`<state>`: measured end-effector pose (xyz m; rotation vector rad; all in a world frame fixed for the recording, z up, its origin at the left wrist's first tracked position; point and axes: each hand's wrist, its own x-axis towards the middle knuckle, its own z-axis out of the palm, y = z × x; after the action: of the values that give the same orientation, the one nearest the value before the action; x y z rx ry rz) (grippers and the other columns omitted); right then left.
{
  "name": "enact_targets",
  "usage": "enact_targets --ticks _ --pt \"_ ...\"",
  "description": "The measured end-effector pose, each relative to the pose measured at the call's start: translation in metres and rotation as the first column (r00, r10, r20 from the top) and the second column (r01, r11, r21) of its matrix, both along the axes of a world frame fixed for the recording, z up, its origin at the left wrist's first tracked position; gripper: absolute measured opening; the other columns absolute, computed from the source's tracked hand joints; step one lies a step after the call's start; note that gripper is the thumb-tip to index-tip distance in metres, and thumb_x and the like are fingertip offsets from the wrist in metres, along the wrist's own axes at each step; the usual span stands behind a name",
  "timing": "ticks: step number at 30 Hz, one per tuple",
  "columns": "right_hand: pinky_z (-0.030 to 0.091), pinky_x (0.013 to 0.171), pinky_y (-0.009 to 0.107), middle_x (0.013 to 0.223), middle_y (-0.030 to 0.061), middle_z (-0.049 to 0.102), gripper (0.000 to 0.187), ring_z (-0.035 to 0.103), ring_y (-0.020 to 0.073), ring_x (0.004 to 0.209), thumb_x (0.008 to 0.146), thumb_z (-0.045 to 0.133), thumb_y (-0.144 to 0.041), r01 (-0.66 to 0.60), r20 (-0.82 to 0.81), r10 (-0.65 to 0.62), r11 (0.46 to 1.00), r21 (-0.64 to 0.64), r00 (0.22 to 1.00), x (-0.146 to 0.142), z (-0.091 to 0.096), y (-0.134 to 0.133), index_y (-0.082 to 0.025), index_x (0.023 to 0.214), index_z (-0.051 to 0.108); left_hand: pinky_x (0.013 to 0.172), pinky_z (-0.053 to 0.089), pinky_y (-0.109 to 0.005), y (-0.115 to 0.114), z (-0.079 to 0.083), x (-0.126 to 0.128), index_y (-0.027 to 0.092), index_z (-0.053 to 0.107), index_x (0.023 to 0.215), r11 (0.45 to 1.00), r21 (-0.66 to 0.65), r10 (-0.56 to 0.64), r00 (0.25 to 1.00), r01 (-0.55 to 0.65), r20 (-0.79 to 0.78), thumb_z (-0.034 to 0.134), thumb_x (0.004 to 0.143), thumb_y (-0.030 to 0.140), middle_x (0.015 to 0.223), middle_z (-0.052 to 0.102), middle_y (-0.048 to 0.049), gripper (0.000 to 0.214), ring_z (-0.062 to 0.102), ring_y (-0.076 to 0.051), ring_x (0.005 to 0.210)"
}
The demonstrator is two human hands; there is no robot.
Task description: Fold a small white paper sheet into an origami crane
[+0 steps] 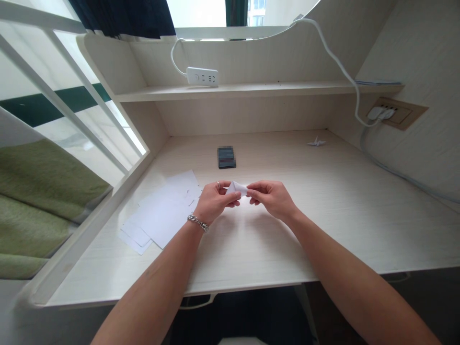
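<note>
A small piece of folded white paper (235,188) is held just above the desk between both hands. My left hand (214,199), with a ring and a chain bracelet at the wrist, pinches its left side between thumb and fingers. At the paper's right tip, my right hand (271,195) has thumb and forefinger closed on it. The paper has a pointed top and visible creases; parts of it are hidden behind the fingers. To the left of my left hand lie several loose white sheets (161,206), a few with small marks.
Beyond my hands a dark, blurred flat object (226,157) lies on the desk (341,201). A folded paper crane (316,142) sits at the back right. On the shelf (251,91) rests a white power strip (202,76). A cable (338,62) runs to the wall socket (398,113).
</note>
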<state>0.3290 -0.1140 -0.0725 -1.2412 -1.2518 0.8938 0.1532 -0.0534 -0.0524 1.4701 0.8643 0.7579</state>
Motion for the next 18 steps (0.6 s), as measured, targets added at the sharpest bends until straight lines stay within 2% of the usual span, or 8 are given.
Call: enact_targets --ticks 9,18 --pt "0.053 0.057 0.027 0.073 0.007 0.072 0.033 0.065 0.0146 0.059 0.066 0.079 -0.04 -0.037 -0.172 0.013 0.99 -0.134 0.985 -0.0003 0.0056 -0.0014 -0.013 0.083 0.071 0.061 0.054 -0.027 0.0041 -0.005 -0.0028 0.007 0.066 0.1 0.998 0.041 -0.038 0.998 0.036 0.048 0.08 0.066 0.03 0.072 0.07 -0.0082 0.044 0.066 -0.016 0.063" --pt "0.05 0.054 0.026 0.068 0.0053 0.069 0.035 0.062 0.0135 0.057 0.071 0.074 -0.046 -0.086 -0.06 0.08 0.991 -0.107 0.995 -0.0021 -0.0002 -0.0011 -0.014 0.083 0.074 0.062 0.054 -0.028 0.0015 -0.0036 -0.0011 0.009 0.068 0.093 0.994 0.052 -0.094 0.995 0.095 -0.011 0.08 0.065 0.031 0.072 0.07 -0.0078 0.038 0.066 -0.016 0.064"
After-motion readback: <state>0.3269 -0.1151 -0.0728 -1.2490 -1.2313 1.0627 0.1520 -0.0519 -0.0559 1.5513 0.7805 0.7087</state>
